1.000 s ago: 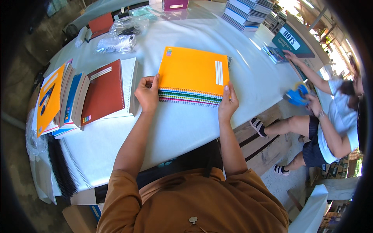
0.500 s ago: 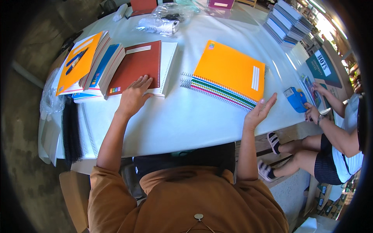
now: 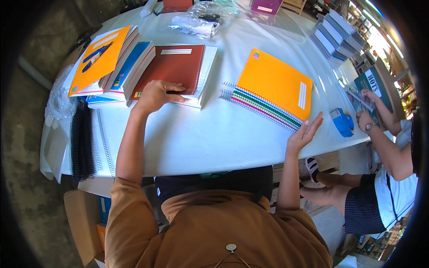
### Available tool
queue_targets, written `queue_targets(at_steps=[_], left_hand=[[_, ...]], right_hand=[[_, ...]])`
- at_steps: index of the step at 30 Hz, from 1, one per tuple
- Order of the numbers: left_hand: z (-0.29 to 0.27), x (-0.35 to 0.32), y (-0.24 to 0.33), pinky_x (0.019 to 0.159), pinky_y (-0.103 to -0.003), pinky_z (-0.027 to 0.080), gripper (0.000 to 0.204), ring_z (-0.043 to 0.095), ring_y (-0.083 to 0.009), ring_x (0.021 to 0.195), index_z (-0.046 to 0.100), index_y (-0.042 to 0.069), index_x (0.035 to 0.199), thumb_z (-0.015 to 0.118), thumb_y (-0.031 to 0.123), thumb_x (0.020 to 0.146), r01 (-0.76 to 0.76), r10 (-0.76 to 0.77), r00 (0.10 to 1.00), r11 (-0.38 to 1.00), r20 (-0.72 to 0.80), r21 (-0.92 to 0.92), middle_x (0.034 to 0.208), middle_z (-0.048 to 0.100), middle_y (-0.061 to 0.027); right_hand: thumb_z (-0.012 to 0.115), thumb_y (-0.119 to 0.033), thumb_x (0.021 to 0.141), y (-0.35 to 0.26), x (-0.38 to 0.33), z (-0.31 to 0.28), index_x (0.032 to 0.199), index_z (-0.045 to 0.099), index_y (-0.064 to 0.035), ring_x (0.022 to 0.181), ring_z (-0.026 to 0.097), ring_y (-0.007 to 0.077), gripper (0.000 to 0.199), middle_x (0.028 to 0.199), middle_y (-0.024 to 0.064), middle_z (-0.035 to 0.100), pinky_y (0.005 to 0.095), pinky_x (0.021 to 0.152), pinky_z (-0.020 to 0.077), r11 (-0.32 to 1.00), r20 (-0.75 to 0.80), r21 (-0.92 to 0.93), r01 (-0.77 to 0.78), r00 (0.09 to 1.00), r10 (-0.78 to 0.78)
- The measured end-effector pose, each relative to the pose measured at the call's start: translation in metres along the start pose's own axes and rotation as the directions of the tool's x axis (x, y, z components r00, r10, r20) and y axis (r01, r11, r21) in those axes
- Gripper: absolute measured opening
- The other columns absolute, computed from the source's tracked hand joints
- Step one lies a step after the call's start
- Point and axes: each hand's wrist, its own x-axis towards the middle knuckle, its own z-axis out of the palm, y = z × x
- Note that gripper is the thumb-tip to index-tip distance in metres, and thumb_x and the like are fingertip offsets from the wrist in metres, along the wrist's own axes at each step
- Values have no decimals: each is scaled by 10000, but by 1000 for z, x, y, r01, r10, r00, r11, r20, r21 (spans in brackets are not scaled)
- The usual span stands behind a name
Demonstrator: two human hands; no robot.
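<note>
A brown spiral notebook (image 3: pixel 181 67) lies on a white-paged one (image 3: pixel 208 67) at centre left. My left hand (image 3: pixel 156 95) is closed at its near edge, fingers bent over the cover and thumb by the page edges. To the right is a stack of spiral notebooks with a yellow cover on top (image 3: pixel 273 80), wire coils and coloured edges showing. Upright beside the stack's near right corner, my right hand (image 3: pixel 304 136) is open and holds nothing. Whether it touches the corner I cannot tell.
At left, a yellow notebook (image 3: pixel 100 58) bearing pens tops another pile, with black binding coils (image 3: pixel 82 145) in front. Plastic-wrapped rolls (image 3: pixel 196 27) lie at the back. A blue tape dispenser (image 3: pixel 342 123) sits at right, near a co-worker's hands (image 3: pixel 365 117) and stacked notebooks (image 3: pixel 335 38).
My left hand has gone from lying flat on the brown cover to bending its fingers at the near edge. My right hand stays by the yellow stack. The co-worker's hand has left the tape dispenser.
</note>
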Motion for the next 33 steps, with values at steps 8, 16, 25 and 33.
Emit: queue_targets(at_steps=[8,16,25,33], left_hand=[[5,-12,4,897,-320,449,382,567,-254,1076,642,73,1065,724,196,713,-63,68,997,984,-22,166,1111,616,-96],[4,-8,-9,902,-338,447,332,558,-268,1088,650,67,1048,698,191,743,-68,68,997,997,-21,36,1103,620,-104],[7,-14,3,915,-346,438,386,567,-257,1070,647,48,1046,736,184,695,-88,102,993,975,-63,203,1090,624,-104],[11,-14,3,906,-352,445,352,572,-260,1056,649,48,1032,727,167,710,-120,143,987,962,-78,244,1079,630,-92]], right_hand=[[376,-271,944,3,-2,2,1371,290,-1,1349,170,372,512,1414,182,312,477,1062,148,994,49,-75,78,996,-74],[387,-273,940,2,-2,4,1370,305,-14,1344,198,362,508,1397,198,333,465,1058,161,997,29,-39,62,998,-61],[387,-262,940,2,-1,0,1368,306,-14,1338,211,366,502,1393,217,330,450,1060,181,999,25,15,39,999,-40],[390,-240,944,2,-1,2,1349,324,16,1320,250,369,483,1374,237,347,426,1065,202,997,26,77,32,999,-34]])
